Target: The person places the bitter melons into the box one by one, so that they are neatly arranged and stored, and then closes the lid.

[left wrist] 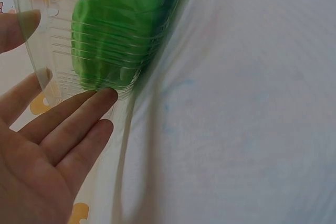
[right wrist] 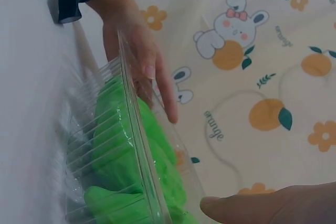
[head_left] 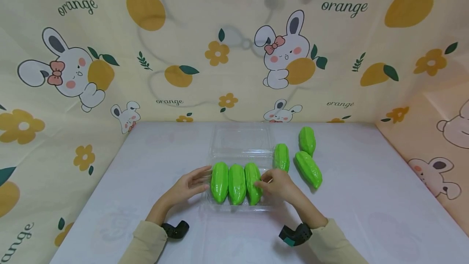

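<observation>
A shallow clear plastic box (head_left: 239, 207) lies on the table with its lid (head_left: 240, 141) folded back behind it. Three green ridged gourds sit side by side in the box: a left gourd (head_left: 220, 183), a middle gourd (head_left: 237, 184) and a right gourd (head_left: 252, 182). My left hand (head_left: 188, 184) is at the box's left end, fingers extended; in the left wrist view its fingertips (left wrist: 109, 96) touch the clear wall. With curled fingers, my right hand (head_left: 280, 184) holds the right gourd at its right side. In the right wrist view only the thumb (right wrist: 247, 204) shows.
A loose gourd (head_left: 281, 157) lies beside the box's back right corner. Farther right, another gourd (head_left: 307, 140) touches a slanted gourd (head_left: 309, 170). A white cloth covers the table (head_left: 351, 199). A printed curtain (head_left: 205, 19) stands behind and at both sides.
</observation>
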